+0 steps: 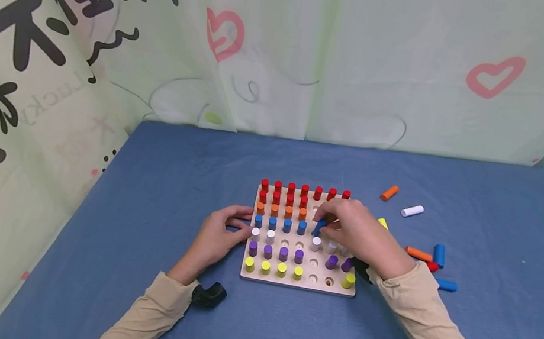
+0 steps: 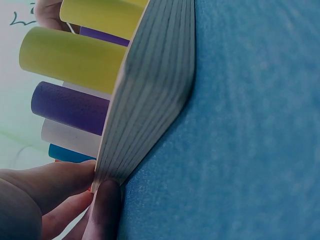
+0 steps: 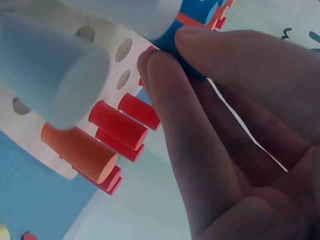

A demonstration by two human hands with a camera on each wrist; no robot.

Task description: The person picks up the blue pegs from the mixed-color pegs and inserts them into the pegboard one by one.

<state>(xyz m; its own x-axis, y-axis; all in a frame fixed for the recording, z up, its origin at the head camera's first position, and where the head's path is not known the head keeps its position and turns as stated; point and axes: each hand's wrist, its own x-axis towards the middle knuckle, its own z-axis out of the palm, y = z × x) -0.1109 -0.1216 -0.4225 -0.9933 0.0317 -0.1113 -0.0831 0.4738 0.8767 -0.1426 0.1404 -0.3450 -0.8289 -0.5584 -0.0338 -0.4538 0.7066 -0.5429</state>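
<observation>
At the board's nine o'clock edge the left hand (image 1: pixel 217 238) steadies the wooden pegboard (image 1: pixel 297 282), fingertips (image 2: pixel 102 210) pressed against its side, fairly straight. The board sits mid-table on the blue cloth (image 1: pixel 168 176). Its left four columns look filled in colour rows: red, orange, blue, white, purple, yellow. Toward three o'clock several holes remain bare. There the right hand (image 1: pixel 360 235) pinches a blue peg (image 1: pixel 319 225) between thumb and fingers, over the blue row. Further right lie loose pegs (image 1: pixel 420 254), orange, white, blue and red. I'd judge it well past halfway.
</observation>
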